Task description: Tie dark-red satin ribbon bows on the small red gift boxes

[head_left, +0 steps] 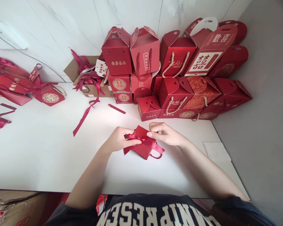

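A small red gift box (pixel 143 152) rests on the white table in front of me, its corded handle showing at the lower right. A magenta satin ribbon (pixel 153 144) crosses its top in a bow-like knot, with tails out to both sides. Gripping the box from the left is my left hand (pixel 119 138), its thumb laid across the ribbon by the knot. My right hand (pixel 164 133) is closed at the box's upper right edge, thumb and forefinger pinched together. Whatever lies between those fingertips is hidden.
Red gift boxes (pixel 175 91) stand stacked against the wall at the back right. An open cardboard box (pixel 91 89) holds more ribbons, one trailing onto the table. A thin red strip (pixel 117 109) lies nearby. Ribboned boxes (pixel 50 95) sit at left, white paper (pixel 217 151) at right.
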The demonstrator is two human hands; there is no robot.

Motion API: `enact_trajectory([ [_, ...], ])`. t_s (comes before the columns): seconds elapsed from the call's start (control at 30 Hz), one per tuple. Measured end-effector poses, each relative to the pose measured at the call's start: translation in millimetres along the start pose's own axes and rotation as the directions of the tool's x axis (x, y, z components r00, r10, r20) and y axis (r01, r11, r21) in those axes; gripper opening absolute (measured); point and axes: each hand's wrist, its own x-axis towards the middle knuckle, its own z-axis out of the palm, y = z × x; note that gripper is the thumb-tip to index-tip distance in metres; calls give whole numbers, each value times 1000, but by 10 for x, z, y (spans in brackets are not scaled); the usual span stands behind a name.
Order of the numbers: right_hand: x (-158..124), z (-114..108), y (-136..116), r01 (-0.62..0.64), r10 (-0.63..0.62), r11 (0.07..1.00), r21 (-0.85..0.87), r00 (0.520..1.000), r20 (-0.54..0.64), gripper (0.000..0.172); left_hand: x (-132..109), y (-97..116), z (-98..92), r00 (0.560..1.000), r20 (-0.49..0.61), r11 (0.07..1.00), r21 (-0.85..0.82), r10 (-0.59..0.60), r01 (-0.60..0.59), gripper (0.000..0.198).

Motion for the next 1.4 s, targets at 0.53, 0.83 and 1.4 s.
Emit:
enact_trajectory([
  [0.53, 11, 122, -162, -60, -57, 974, -218, 867, -494, 22, -60, 44, -15, 997, 9, 969, -233, -80, 79, 45],
  [0.83, -228, 897, -186, 137, -386, 526, -840, 918, -93, 26, 5, 63, 149, 983, -175, 997, -58, -56, 47, 57],
  [1.4, -184, 737, 13, 394, -512, 732, -557, 856, -67, 15, 49, 45, 181, 980, -182, 994, -81, -82, 68, 57],
])
